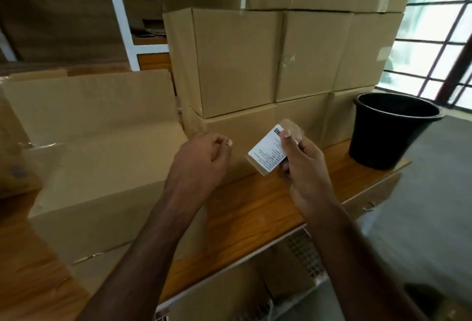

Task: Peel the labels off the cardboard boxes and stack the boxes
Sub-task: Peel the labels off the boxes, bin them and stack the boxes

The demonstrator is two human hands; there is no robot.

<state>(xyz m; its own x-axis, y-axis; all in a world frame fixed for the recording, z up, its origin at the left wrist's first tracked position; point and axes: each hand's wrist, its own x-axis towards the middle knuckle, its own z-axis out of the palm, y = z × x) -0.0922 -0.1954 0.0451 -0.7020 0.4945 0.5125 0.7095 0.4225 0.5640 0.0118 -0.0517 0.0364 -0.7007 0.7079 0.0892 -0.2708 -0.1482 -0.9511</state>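
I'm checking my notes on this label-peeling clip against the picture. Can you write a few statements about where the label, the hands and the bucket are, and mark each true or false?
1. The right hand holds the peeled label. True.
2. The label is still stuck on a box. False: it is off the cardboard, held in the air in front of the stacked boxes.
3. The left hand grips the bucket. False: its fingers are loosely curled and hold nothing.
4. The black bucket stands on the wooden table, to the right of the stacked boxes. True.
5. The bucket lies tipped on its side. False: it stands upright, mouth up.
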